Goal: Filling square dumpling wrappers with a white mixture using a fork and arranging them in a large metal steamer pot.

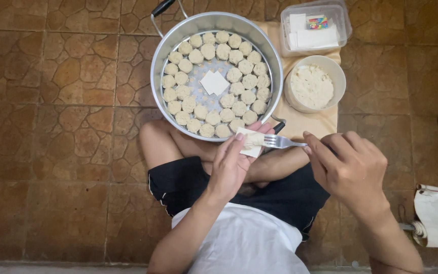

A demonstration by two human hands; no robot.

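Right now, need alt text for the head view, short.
Seated cross-legged on a brown tiled floor, a person's left hand cups a square wrapper while the right hand holds a fork to it, before a steamer pot ringed with dumplings.

- One view only, from a camera on the person's head.
- It faces straight down at the tiled floor [51, 101], over the crossed legs.
- It sits near: both hands fill the lower middle, the pot [217, 76] lies just beyond them.
- No second view shares the scene.
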